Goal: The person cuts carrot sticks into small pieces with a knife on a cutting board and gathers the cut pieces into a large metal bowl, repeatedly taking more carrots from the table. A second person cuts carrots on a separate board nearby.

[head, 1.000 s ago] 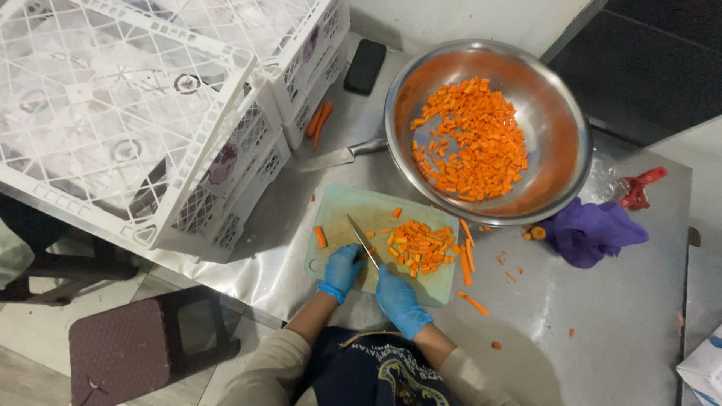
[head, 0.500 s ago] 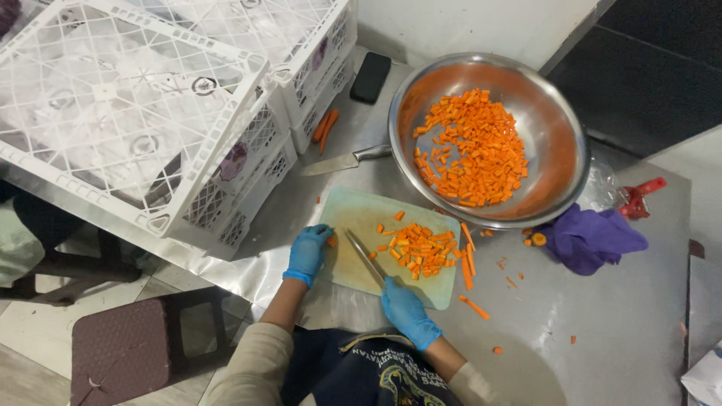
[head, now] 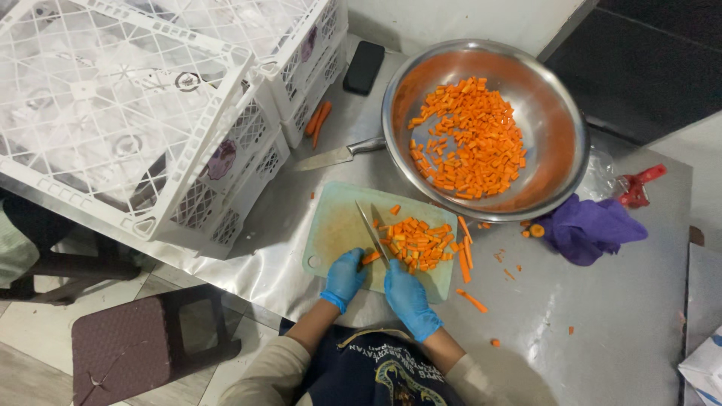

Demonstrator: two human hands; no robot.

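Both my hands wear blue gloves. My right hand (head: 407, 295) grips the handle of a knife (head: 371, 233) whose blade lies across a pale green cutting board (head: 335, 225). My left hand (head: 344, 275) rests at the board's near edge, fingers touching a carrot piece (head: 370, 258) beside the blade. A heap of diced carrot (head: 420, 242) lies on the board to the right of the knife. Beyond the board stands a large steel bowl (head: 560, 128) holding much diced carrot (head: 468, 143).
White plastic crates (head: 150, 98) stand stacked at the left, with whole carrots (head: 319, 122) beside them. A second knife (head: 335, 156) lies by the bowl. A black phone (head: 363, 66), a purple cloth (head: 587, 228), a red object (head: 639, 188) and scattered carrot bits share the steel table. A brown stool (head: 128, 346) is below.
My left hand went out to the board's left edge half a second ago and has come back beside the knife, onto a carrot piece. The right hand stays on the knife.
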